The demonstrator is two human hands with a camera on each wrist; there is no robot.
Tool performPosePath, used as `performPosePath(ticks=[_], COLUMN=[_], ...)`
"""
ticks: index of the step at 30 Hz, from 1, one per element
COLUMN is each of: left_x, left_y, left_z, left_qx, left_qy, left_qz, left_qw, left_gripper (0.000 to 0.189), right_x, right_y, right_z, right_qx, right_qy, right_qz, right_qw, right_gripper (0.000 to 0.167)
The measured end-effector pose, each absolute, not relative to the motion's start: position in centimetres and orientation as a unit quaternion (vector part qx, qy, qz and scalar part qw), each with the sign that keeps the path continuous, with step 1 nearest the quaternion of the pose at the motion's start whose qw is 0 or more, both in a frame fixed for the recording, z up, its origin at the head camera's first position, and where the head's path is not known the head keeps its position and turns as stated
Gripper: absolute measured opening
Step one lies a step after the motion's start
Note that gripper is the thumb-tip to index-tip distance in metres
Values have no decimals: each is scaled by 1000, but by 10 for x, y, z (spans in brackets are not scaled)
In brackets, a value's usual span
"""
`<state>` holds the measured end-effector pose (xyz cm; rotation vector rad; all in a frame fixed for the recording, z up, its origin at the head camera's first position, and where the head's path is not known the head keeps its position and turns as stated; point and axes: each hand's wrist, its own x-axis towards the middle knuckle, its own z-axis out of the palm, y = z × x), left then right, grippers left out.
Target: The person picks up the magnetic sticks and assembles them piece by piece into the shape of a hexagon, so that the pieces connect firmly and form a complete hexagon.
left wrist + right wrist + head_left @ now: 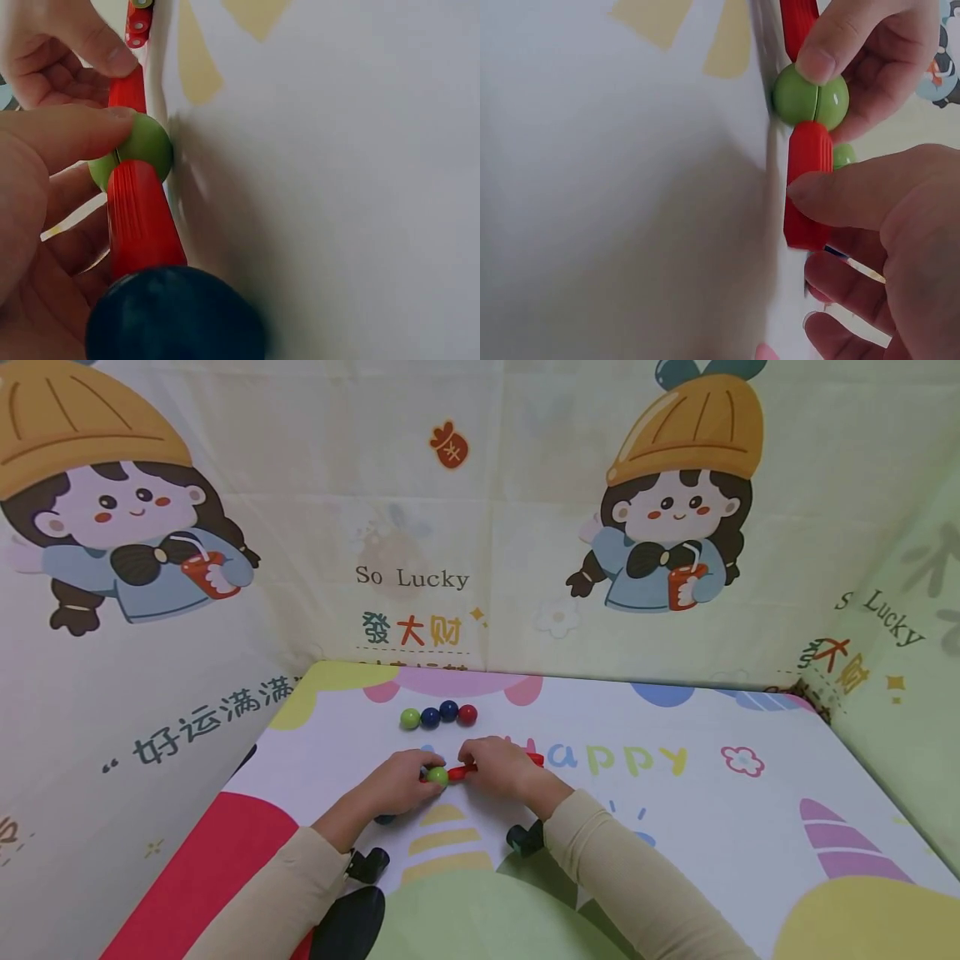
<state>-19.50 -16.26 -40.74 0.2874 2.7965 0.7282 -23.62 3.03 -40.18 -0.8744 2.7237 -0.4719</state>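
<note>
My left hand [397, 782] pinches a glossy green ball [438, 775] between thumb and fingers. My right hand [501, 768] grips a short red stick [810, 154] whose end meets that ball, thumb on top and fingers beneath. From the ball's other side a second red stick [142, 217], ribbed and tapered, runs to a dark blue ball [176, 319], seen large at the bottom of the left wrist view. Both hands are close together, low over the table. The fingers partly hide the green ball and the right-hand stick.
Behind the hands, a row of loose balls stands on the printed table mat [735, 827]: a green ball [410, 719], two blue balls [438, 714] and a red ball [467, 715]. More red pieces [536, 760] lie beyond the right hand. A printed cloth [517, 610] hangs behind.
</note>
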Motion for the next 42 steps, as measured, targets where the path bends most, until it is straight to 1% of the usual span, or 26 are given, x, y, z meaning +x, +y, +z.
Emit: performPosePath(ticks=[12, 17, 23, 26, 33, 37, 42], left_x=[-192, -193, -193, -193, -194, -194, -194], left_y=[-172, -176, -179, -178, -180, -181, -184], left_z=[-409, -408, -406, -404, -401, -402, -405], left_qx=[65, 47, 22, 11, 23, 15, 2], left_qy=[955, 956, 953, 950, 953, 953, 950], left_qz=[264, 264, 269, 276, 270, 271, 287], left_qw=[119, 121, 135, 143, 134, 131, 125], left_gripper=[35, 35, 37, 38, 34, 36, 34], right_x=[-235, -236, -240, -244, -263, -274, -283], right_y=[55, 65, 71, 71, 63, 55, 43], right_z=[-399, -397, -393, -391, -382, -378, -379], right_qx=[-284, -282, -266, -266, -272, -277, -281], right_qy=[936, 936, 939, 941, 947, 948, 948], right_qz=[-179, -182, -191, -185, -147, -131, -115], right_qw=[106, 102, 103, 97, 91, 89, 92], right_gripper=[35, 34, 38, 39, 40, 43, 46])
